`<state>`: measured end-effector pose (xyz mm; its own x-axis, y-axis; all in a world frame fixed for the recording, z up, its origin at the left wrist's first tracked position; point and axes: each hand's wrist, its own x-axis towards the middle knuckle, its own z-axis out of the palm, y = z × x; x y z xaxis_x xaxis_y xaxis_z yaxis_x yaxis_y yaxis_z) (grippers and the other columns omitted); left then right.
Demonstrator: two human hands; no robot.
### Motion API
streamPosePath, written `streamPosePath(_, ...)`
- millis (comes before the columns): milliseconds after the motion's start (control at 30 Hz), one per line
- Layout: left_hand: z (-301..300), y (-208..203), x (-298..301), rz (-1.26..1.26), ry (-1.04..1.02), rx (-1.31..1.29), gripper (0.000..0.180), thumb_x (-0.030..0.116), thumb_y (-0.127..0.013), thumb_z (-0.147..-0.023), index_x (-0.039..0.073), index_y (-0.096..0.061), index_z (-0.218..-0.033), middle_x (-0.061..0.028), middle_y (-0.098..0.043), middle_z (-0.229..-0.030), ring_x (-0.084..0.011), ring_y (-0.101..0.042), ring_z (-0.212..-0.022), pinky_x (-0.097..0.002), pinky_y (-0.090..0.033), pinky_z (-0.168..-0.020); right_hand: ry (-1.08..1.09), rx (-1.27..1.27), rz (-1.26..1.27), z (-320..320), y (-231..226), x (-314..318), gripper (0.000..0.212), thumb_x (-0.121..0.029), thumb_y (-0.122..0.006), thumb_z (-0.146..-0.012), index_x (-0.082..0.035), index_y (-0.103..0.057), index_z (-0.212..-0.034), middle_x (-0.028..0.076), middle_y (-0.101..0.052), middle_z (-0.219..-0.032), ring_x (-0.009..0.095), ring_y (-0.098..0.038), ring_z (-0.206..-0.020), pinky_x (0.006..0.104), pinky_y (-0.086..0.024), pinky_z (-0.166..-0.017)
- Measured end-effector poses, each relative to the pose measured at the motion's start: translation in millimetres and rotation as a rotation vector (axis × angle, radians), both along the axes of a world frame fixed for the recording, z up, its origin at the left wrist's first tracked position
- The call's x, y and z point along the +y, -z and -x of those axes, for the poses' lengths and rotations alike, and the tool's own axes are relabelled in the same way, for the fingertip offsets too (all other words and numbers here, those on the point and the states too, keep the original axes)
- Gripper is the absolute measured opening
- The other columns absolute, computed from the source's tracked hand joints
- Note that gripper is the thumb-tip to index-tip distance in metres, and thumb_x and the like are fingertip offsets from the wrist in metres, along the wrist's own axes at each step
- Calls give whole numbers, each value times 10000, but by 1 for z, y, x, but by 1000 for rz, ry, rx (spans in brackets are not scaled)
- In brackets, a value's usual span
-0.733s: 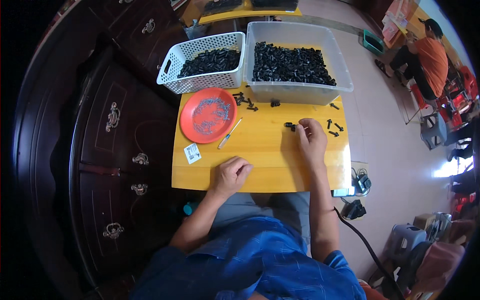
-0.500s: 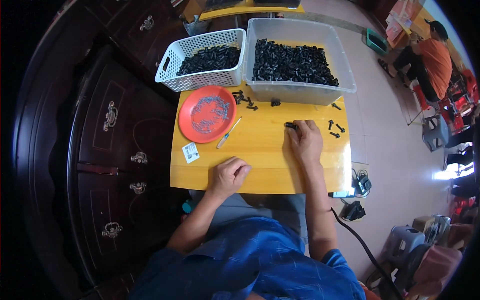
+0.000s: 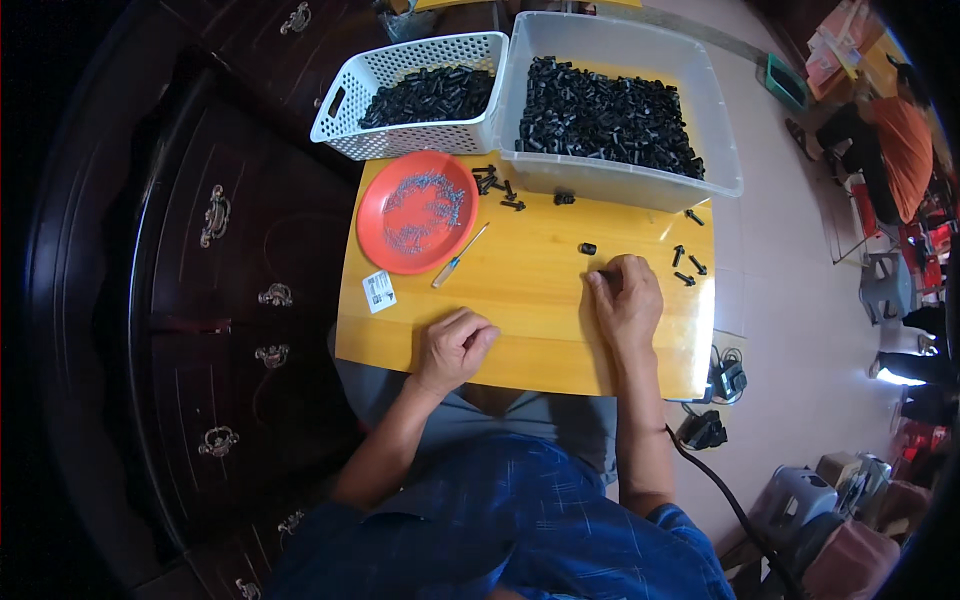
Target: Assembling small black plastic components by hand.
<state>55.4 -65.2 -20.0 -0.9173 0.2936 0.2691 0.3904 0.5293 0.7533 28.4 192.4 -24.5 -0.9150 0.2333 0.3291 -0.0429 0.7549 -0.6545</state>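
My left hand [image 3: 457, 345] rests curled closed near the front edge of the yellow table [image 3: 530, 340]; whatever its fingers may hold is hidden. On the right side lies my right hand [image 3: 630, 305], thumb and forefinger apart, with a dark gap between them. Just beyond its fingertips, a short black cylindrical part [image 3: 587, 248] sits on the tabletop, not touching the hand. Further right are several black bolt-like pieces [image 3: 684, 279]. A screwdriver [image 3: 460, 256] with a pale handle lies beside a red plate [image 3: 369, 243] of small silvery screws.
At the back stand a white perforated basket [image 3: 420, 141] and a clear plastic bin [image 3: 625, 185], both holding many black parts. More bolt-like pieces [image 3: 488, 181] lie before them. A white label card [image 3: 379, 291] is at left. Dark cabinets [image 3: 250, 240] flank the table; a person [image 3: 900, 150] sits far right.
My right hand has let go of the black cylindrical part and drawn back toward me, leaving it on the table. The view has shifted slightly; my left hand keeps its pose.
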Motion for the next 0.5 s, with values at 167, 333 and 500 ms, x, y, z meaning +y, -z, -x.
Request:
streamPosePath(167,1,-1,4,30,-2,-11,70,57,-667,-835,23,-621,-795,-95,-580,-688,-241,-582,-589,-339,-449,-528,-1,47,185,-1,8,4,203,-97,-753,-777,-46,-587,-883,86,-583,-744,238,-562,-645,338,-471,-607)
streamPosePath(333,14,-15,27,23,32,-55,67,58,-665,-835,24,-635,-885,-114,-604,-740,-261,-629,-654,-348,-489,-570,69,97,528,-13,4,10,149,-87,-710,-855,-23,-579,-888,26,-544,-678,100,-483,-589,247,-419,-550)
streamPosePath(500,58,-19,79,59,181,132,221,58,-660,-838,30,-639,-1057,-119,-638,-870,-268,-645,-713,-354,-516,-623,118,61,524,-47,7,11,103,-69,-656,-898,-8,-580,-931,36,-567,-708,102,-521,-631,242,-448,-599)
